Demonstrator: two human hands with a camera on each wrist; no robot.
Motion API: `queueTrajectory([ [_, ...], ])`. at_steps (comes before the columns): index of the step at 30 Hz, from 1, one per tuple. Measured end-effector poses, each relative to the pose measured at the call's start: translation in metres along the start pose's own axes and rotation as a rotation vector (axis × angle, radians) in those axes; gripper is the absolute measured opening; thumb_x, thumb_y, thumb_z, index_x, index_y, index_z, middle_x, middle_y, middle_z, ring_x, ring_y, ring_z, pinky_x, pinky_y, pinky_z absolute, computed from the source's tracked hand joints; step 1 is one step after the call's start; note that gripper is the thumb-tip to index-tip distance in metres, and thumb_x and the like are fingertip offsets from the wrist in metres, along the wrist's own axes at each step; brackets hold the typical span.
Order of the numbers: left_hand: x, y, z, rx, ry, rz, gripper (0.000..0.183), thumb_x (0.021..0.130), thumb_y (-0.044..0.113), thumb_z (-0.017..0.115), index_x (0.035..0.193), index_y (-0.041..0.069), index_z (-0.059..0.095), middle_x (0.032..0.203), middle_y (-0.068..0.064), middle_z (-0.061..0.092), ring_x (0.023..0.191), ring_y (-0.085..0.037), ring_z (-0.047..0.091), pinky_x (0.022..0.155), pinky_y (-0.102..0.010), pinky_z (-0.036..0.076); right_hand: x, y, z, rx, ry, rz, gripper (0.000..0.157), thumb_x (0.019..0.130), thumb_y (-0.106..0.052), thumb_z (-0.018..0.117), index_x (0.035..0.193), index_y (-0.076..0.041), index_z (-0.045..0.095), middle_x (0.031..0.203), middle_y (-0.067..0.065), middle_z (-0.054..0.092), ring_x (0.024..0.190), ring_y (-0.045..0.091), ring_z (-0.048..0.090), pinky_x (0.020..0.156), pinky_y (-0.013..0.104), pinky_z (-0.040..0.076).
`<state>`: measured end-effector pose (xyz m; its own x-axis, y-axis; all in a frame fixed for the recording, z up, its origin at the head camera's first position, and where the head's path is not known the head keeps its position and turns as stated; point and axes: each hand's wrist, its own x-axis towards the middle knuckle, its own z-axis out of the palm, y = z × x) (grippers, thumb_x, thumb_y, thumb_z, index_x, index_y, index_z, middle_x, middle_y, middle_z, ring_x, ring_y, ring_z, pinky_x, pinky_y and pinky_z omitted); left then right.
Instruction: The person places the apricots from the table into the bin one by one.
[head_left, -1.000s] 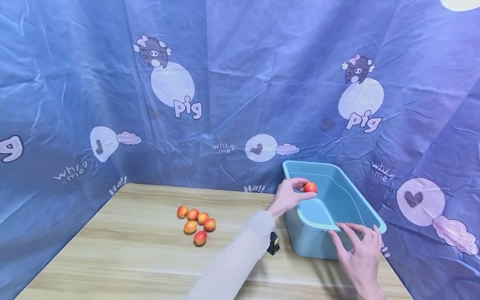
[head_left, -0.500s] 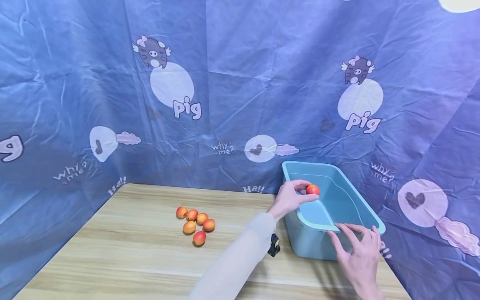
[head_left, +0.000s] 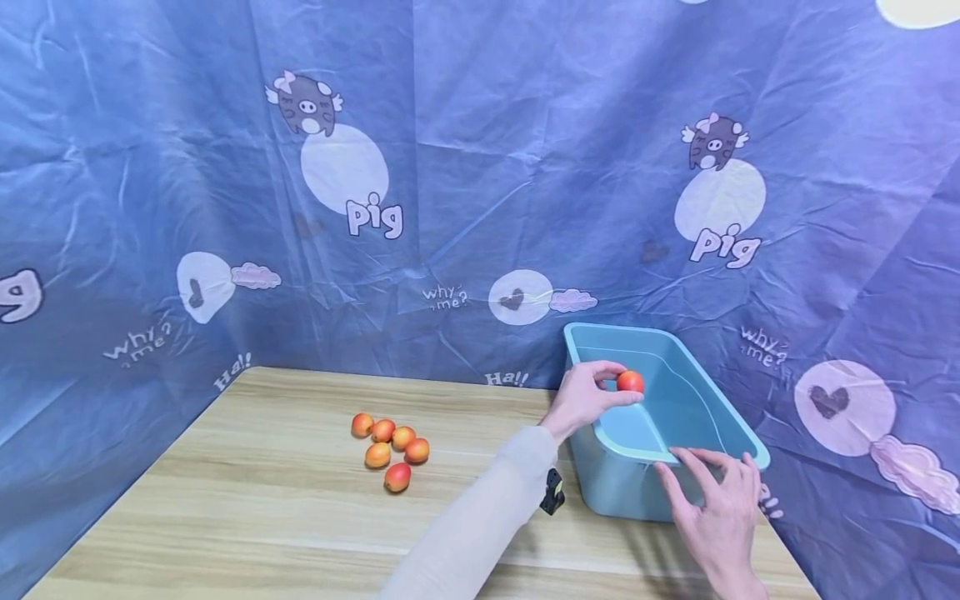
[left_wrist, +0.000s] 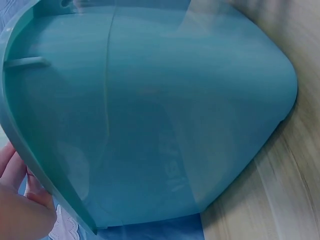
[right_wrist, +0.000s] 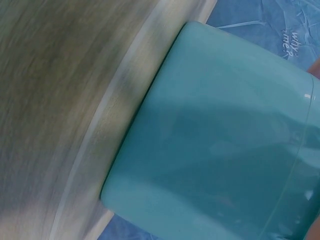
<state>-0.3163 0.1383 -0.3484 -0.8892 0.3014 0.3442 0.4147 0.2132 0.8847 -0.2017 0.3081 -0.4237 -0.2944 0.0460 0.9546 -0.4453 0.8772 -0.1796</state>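
Pale wood-grain table (head_left: 300, 533) carries the setup. At its right side stands a deep, blue-green, open-topped plastic bin (head_left: 615, 487). Bin judged light for its bulk, stiff at the rim, walls perhaps flexing a little; best taken by the lipped rim, since a one-sided pull would probably slide it.

Person's right hand (head_left: 716, 508): fingers bent, tips at the near rim, thumb against the outer wall; it grips that edge, pressure cannot be told.

Left hand (head_left: 585, 396): fingers and thumb brought together in a pinch, parted only by what they hold, a small, round, red-orange fruit (head_left: 631, 382) with smooth skin. Estimate: light, fairly firm, possibly slippery, liable to bruise if squeezed; best held across its widest part. It sits at the fingertips, clear of the palm, fingers on the far side, thumb on the near. It is over the bin's opening; height against the rim unclear.

Six similar orange-red fruits (head_left: 378, 455) lie loosely grouped on the table, well apart from the bin.
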Motion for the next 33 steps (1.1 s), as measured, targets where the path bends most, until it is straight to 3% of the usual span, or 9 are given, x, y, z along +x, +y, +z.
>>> queueTrajectory([
  [5,0.0,-0.001,0.0,-0.005,-0.018,0.018,0.045,0.073,0.036,0.087,0.114,0.024,0.072,0.108,0.013,0.073,0.084,0.001,0.057,0.075,-0.018,0.047,0.0,0.0,-0.001,0.003,-0.006,0.004,0.058,0.089,-0.059,0.061,0.09,-0.003,0.074,0.093,0.021,0.06,0.091,0.045,0.047,0.11,0.065,0.022],
  [18,0.002,-0.006,-0.008,-0.111,-0.051,0.07,0.041,0.079,0.03,0.083,0.117,0.021,0.071,0.111,0.008,0.073,0.094,-0.002,0.059,0.081,-0.018,0.047,0.001,0.002,-0.003,0.011,-0.011,0.017,0.059,0.089,-0.06,0.061,0.09,-0.003,0.074,0.093,0.021,0.06,0.091,0.045,0.047,0.111,0.065,0.022],
  [25,-0.004,-0.02,-0.027,-0.221,-0.026,0.09,0.032,0.08,0.02,0.082,0.111,0.015,0.073,0.104,-0.001,0.075,0.083,-0.001,0.063,0.075,-0.018,0.051,0.0,0.0,-0.001,0.018,-0.011,0.021,0.057,0.088,-0.059,0.063,0.09,-0.003,0.074,0.092,0.02,0.06,0.091,0.044,0.047,0.111,0.065,0.021],
  [33,-0.015,-0.046,-0.055,-0.283,0.078,0.09,0.028,0.081,0.016,0.08,0.107,0.008,0.073,0.097,-0.008,0.076,0.081,-0.004,0.066,0.077,-0.022,0.053,0.001,-0.001,-0.002,0.016,-0.018,0.019,0.057,0.089,-0.059,0.062,0.09,-0.003,0.074,0.093,0.02,0.06,0.092,0.044,0.047,0.111,0.064,0.021],
])
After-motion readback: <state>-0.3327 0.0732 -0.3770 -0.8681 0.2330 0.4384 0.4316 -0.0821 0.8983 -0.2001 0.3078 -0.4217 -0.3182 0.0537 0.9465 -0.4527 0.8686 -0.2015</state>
